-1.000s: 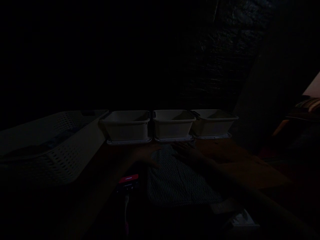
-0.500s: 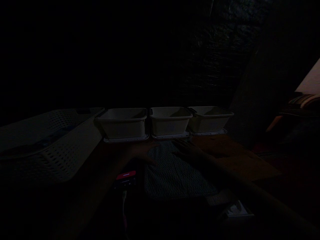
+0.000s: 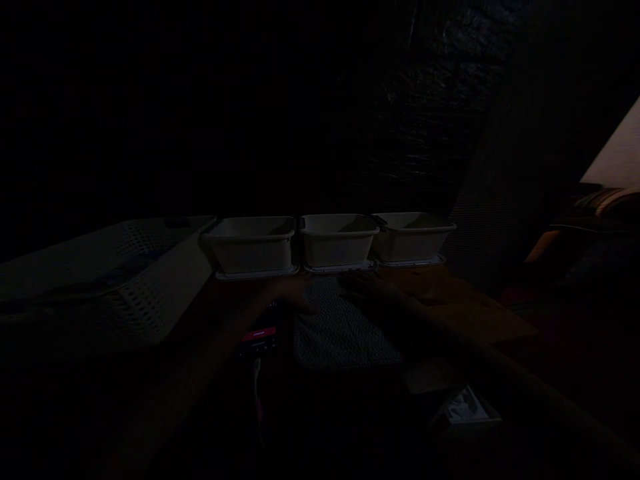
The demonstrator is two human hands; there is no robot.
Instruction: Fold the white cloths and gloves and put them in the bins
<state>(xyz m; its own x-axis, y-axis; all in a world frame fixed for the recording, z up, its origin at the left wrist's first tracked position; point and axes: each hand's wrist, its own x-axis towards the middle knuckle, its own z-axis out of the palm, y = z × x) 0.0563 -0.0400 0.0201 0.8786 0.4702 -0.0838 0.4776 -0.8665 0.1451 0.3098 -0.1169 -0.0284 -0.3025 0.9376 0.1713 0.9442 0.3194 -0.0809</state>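
The view is very dark. A bluish-grey textured cloth [image 3: 345,333] lies spread flat on the wooden table. My left hand [image 3: 293,293] rests at the cloth's far left corner, fingers apart. Over its far right part lies my right hand [image 3: 367,288], fingers stretched out and nothing seen in them. Just beyond the cloth stand three pale plastic tubs: a left tub [image 3: 250,252], a middle tub [image 3: 340,248] and a right tub [image 3: 414,245], each on a white lid-like base.
A white perforated basket [image 3: 165,293] with dark contents stands at the left. Beside my left forearm lies a lit phone [image 3: 258,339] with a cable [image 3: 257,383]. A small box [image 3: 470,410] with something whitish is near the right front. The table's wooden surface [image 3: 480,313] ends at the right.
The view has shifted slightly, so the phone, cloth and small box appear a little higher. Both hands stay at the cloth's far side, the right one slightly nearer its far edge.
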